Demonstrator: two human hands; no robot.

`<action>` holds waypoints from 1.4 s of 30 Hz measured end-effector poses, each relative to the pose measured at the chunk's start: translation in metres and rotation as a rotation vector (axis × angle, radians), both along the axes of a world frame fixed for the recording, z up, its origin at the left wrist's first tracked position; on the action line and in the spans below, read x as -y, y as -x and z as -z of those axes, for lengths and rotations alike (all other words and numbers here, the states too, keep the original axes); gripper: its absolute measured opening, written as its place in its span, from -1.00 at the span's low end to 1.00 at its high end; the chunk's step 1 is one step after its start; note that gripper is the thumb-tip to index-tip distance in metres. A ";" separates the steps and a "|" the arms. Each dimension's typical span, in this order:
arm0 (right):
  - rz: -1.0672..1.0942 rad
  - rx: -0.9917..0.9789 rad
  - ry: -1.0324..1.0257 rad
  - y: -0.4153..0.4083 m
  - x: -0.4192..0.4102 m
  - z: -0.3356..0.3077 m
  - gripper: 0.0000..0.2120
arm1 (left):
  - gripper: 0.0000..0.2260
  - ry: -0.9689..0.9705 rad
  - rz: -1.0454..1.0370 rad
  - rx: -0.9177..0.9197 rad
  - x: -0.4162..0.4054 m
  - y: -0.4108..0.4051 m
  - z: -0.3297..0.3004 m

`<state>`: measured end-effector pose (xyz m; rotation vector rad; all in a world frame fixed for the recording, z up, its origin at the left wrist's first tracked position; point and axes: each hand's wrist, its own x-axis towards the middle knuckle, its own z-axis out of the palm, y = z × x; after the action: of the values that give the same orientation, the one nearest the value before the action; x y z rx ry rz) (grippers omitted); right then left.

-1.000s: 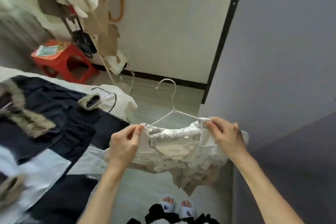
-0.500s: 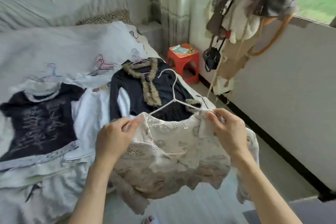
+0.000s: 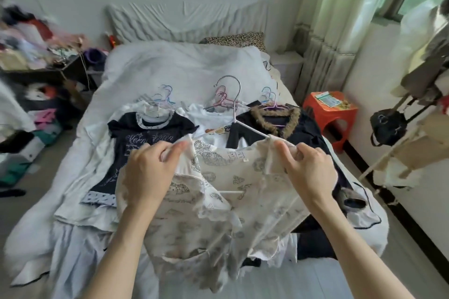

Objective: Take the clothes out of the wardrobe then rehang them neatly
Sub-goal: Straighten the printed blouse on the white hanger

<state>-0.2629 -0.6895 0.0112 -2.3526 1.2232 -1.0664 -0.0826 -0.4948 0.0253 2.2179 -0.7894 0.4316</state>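
Note:
I hold a cream printed garment (image 3: 226, 196) on a silver wire hanger (image 3: 234, 107) above the bed (image 3: 184, 65). My left hand (image 3: 150, 175) pinches its left shoulder, and my right hand (image 3: 308, 170) pinches the right shoulder at the hanger's arm. Below, several garments lie flat on hangers: a dark printed top (image 3: 143, 143) at left, a white piece (image 3: 213, 116) in the middle, a dark jacket with a fur collar (image 3: 279, 121) at right. The wardrobe is out of view.
A red plastic stool (image 3: 330, 114) stands right of the bed. A coat rack with bags and clothes (image 3: 413, 104) fills the right edge by the window. A cluttered desk and piles of clothes (image 3: 36, 56) sit at left. Curtains (image 3: 335, 31) hang behind.
My view has swung left from the wall and floor to face the bed squarely. Both hands keep their hold on the cream garment's shoulders, now over the laid-out clothes.

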 end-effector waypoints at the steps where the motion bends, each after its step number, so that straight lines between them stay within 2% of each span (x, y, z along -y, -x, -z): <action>1: -0.002 0.021 0.006 -0.014 0.007 -0.005 -0.37 | -0.63 0.013 0.001 0.016 0.006 -0.013 -0.005; 8: -0.071 0.060 0.011 -0.103 0.076 -0.022 -0.38 | -0.61 0.038 0.073 0.077 0.065 -0.106 -0.030; 15: -0.104 0.022 -0.056 -0.227 0.191 0.000 -0.47 | -0.55 -0.104 0.112 0.025 0.181 -0.246 0.001; 18: -0.121 -0.045 -0.093 -0.281 0.244 0.028 -0.52 | -0.68 -0.272 0.163 -0.095 0.232 -0.301 0.032; 21: -0.187 -0.145 -0.225 -0.329 0.291 0.072 -0.61 | -0.75 -0.347 0.175 -0.265 0.271 -0.352 0.074; 23: -0.242 -0.216 -0.306 -0.355 0.317 0.110 -0.69 | -0.77 -0.446 0.156 -0.313 0.294 -0.377 0.106; 26: -0.275 -0.344 -0.449 -0.383 0.349 0.159 -0.80 | -0.81 -0.632 0.159 -0.307 0.326 -0.406 0.159; 29: -0.263 -0.421 -0.525 -0.402 0.374 0.200 -0.87 | -0.81 -0.673 0.167 -0.293 0.355 -0.429 0.208; 34: -0.171 -0.560 -0.549 -0.405 0.393 0.263 -0.84 | -0.75 -0.806 0.220 -0.184 0.389 -0.438 0.272; 36: -0.154 -0.574 -0.525 -0.408 0.400 0.276 -0.82 | -0.74 -0.811 0.232 -0.149 0.401 -0.444 0.286; 39: -0.150 -0.493 -0.475 -0.425 0.413 0.287 -0.83 | -0.75 -0.738 0.235 -0.103 0.417 -0.464 0.298; 42: -0.113 -0.539 -0.438 -0.443 0.421 0.293 -0.81 | -0.77 -0.725 0.218 -0.095 0.427 -0.481 0.303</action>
<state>0.1801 -1.1102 -0.2821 -2.3715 1.3003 -0.0910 0.3979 -0.9217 -0.2781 2.7291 -1.2639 -0.0957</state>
